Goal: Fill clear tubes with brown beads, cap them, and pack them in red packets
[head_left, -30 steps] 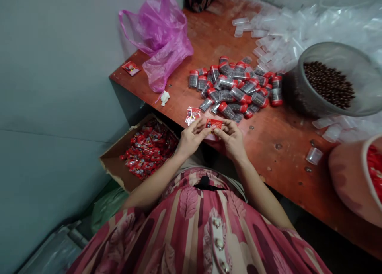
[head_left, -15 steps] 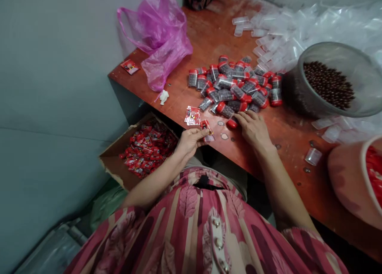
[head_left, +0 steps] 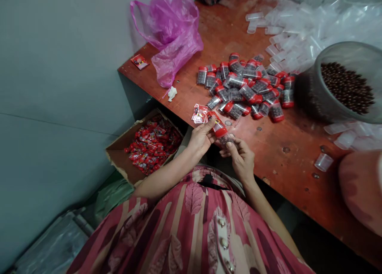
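Note:
Between the thumb and fingers of my left hand (head_left: 203, 138) is a small red printed plastic sleeve (head_left: 213, 117). My right hand (head_left: 241, 156) grips a small clear tube (head_left: 226, 139) of dark beads by its lower end. The tube's red cap (head_left: 221, 131) points up and left and meets the sleeve; I cannot tell how far it is inside. Just behind my left hand, a few flat printed sleeves (head_left: 199, 114) lie at the table edge. A pile of filled red-capped tubes (head_left: 250, 91) covers the table beyond both hands.
A cardboard box (head_left: 117, 151) of red-wrapped pieces stands below the table edge at left. On the red table (head_left: 292, 146) are a pink plastic bag (head_left: 176, 31), a bowl (head_left: 310, 94) of dark beads, empty clear tubes (head_left: 346, 139) and a pink tub (head_left: 359, 186).
My right hand has left the table beside the pile and come to my left hand, bringing a tube to the sleeve. The view has shifted a little to the left.

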`<state>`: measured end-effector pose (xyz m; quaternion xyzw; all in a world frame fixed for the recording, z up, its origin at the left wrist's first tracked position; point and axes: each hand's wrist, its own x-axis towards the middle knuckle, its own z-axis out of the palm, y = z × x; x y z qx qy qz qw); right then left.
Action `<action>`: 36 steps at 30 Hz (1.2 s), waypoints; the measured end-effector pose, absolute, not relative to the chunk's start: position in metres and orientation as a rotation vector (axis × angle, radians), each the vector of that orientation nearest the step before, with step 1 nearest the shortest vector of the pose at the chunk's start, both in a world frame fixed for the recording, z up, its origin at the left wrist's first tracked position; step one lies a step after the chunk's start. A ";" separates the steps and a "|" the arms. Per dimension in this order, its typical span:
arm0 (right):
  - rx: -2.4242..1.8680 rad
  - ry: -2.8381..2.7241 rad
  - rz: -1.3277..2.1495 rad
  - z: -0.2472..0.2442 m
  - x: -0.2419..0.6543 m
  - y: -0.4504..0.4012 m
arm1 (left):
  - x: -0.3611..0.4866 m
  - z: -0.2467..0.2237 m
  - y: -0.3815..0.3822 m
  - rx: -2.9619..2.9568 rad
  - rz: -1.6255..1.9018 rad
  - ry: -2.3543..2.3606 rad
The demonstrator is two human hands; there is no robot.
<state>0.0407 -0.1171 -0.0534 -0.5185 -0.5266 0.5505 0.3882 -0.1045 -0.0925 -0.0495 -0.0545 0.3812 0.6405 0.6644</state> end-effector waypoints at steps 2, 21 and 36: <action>-1.318 -1.283 1.391 -0.056 0.039 -0.116 | -0.104 -0.047 -0.093 -0.149 1.460 0.853; -1.242 -1.167 1.357 -0.059 0.028 -0.116 | -0.095 -0.046 -0.099 0.146 1.395 0.939; -1.236 -1.086 1.407 -0.066 0.029 -0.115 | -0.094 -0.049 -0.102 0.154 1.281 0.863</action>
